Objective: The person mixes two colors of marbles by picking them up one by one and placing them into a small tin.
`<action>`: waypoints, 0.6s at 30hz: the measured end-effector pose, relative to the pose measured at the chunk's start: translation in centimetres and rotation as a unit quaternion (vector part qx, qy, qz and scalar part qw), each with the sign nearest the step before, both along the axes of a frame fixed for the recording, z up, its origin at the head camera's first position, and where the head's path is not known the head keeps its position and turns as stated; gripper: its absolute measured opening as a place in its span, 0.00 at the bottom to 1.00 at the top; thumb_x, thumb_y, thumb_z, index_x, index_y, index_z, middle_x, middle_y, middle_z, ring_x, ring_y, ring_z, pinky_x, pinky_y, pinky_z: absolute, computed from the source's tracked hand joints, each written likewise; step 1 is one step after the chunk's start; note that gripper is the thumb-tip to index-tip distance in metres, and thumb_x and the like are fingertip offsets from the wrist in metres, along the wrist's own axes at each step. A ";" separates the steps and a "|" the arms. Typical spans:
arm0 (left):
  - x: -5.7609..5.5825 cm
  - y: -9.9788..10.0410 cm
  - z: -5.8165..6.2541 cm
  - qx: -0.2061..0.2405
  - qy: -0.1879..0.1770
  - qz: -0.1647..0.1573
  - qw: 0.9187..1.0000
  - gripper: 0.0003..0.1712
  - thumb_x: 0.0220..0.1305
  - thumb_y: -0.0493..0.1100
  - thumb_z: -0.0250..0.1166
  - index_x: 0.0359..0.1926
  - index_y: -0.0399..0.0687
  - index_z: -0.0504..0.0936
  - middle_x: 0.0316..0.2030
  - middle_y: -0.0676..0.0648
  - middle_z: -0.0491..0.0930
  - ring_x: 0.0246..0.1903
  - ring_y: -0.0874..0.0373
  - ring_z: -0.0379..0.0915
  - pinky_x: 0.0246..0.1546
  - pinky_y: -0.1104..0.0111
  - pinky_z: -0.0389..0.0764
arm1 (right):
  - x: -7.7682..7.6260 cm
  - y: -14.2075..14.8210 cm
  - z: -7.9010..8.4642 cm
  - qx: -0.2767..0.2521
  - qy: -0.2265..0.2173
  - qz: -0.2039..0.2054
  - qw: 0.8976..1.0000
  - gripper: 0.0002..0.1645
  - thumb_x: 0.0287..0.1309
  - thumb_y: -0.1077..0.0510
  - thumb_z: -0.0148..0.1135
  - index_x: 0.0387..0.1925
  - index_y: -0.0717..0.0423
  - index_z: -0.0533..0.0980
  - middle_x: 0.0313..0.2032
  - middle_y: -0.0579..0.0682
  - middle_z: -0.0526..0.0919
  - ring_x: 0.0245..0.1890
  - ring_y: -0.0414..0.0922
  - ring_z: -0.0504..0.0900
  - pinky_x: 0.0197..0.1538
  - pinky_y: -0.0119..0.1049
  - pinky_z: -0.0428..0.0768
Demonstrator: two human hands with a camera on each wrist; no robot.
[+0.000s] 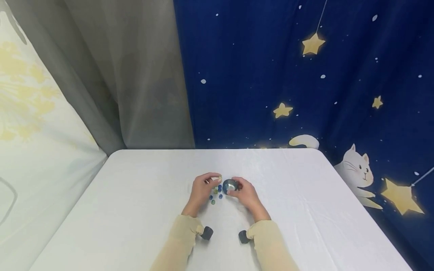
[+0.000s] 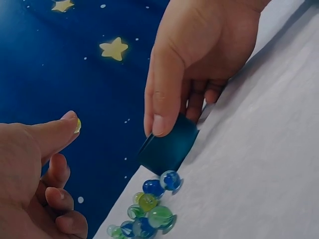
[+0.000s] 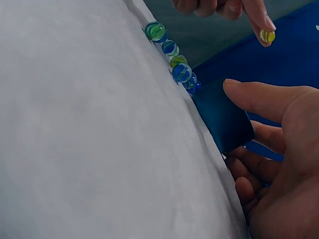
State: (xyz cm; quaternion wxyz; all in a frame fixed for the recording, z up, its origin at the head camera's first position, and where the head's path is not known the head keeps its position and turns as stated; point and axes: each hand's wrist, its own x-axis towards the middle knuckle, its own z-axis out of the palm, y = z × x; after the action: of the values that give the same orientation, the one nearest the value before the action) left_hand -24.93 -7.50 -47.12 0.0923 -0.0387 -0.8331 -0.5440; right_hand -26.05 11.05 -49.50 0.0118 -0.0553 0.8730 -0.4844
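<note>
My left hand (image 1: 202,189) pinches a yellow marble (image 3: 267,36) between thumb and fingertip, raised above the table. Just to its right, my right hand (image 1: 246,192) grips a small dark teal cup (image 1: 230,186) by its sides, with a shiny metallic inside facing up in the head view. The right thumb lies along the cup's wall in the right wrist view. Between the hands, close beside the cup, several glass marbles (image 2: 160,217) in blue, green and yellow lie in a loose cluster on the table.
A white cloth covers the table (image 1: 135,210), whose far edge meets a grey curtain (image 1: 149,75) and a blue star-patterned curtain (image 1: 247,75). Black wrist devices (image 1: 207,233) jut inward from both sleeves. A pale patterned curtain (image 1: 34,131) hangs at the left.
</note>
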 end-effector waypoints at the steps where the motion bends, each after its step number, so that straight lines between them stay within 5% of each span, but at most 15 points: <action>1: 0.0 0.1 0.0 0.001 0.000 -0.003 1.000 0.11 0.59 0.45 0.70 0.43 0.52 0.87 0.23 0.52 0.73 0.24 0.58 0.65 0.27 0.68 0.68 | 0.0 0.0 0.0 0.001 0.001 0.001 1.000 0.34 0.50 0.56 0.74 0.60 0.53 0.74 0.51 0.53 0.80 0.52 0.53 0.77 0.55 0.52 0.73; 18: -0.3 0.6 -0.1 -0.016 0.007 -0.018 1.000 0.11 0.60 0.45 0.70 0.44 0.54 0.87 0.24 0.53 0.73 0.24 0.59 0.66 0.25 0.68 0.68 | 0.1 -0.1 0.2 0.011 0.007 -0.001 1.000 0.34 0.50 0.56 0.74 0.60 0.54 0.74 0.53 0.54 0.80 0.53 0.53 0.78 0.56 0.52 0.73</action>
State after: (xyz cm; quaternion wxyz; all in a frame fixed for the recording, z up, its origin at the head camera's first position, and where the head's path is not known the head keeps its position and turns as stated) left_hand -25.26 -6.87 -47.25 0.0878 -0.0588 -0.8404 -0.5315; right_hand -25.96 10.99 -49.35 0.0059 -0.0577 0.8782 -0.4748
